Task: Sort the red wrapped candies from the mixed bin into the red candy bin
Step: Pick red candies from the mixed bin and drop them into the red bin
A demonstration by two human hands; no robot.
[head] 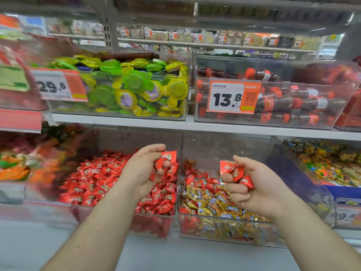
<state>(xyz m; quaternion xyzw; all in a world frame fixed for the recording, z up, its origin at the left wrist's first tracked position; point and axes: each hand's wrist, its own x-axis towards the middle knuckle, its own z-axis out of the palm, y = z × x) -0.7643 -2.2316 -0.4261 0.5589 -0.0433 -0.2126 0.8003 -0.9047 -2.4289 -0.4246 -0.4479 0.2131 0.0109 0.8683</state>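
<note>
Left hand: the left hand (145,169) is over the clear plastic bin full of red wrapped candies (93,212), near its right wall, with the fingers curled round a few red foil-wrapped candies (167,158); one sticks out between thumb and fingers.

Right hand: the right hand (252,184) is above the clear plastic mixed bin of gold and red wrapped candies (224,234), palm turned up, the fingers curled round a small bunch of red wrapped candies (234,171).

Where the task's things are: many red candies lie at the back and left side of the mixed bin, among the gold wrapped candies (211,204). The two bins stand side by side on the lower shelf, and their walls look to be touching.

Risk of dropping: the right hand's bunch seems loosely held; a candy near the fingertips could slip out and fall back among the gold ones, or beyond the front edge of the bin.

Risk at release: the left hand is close to the shared wall, so a candy let go there could bounce into the mixed bin.

Risk of a wrong candy: a gold one could be caught in a full handful.

Other things: an orange price tag marked 13.8 (233,96) hangs on the upper shelf's bin.
</note>
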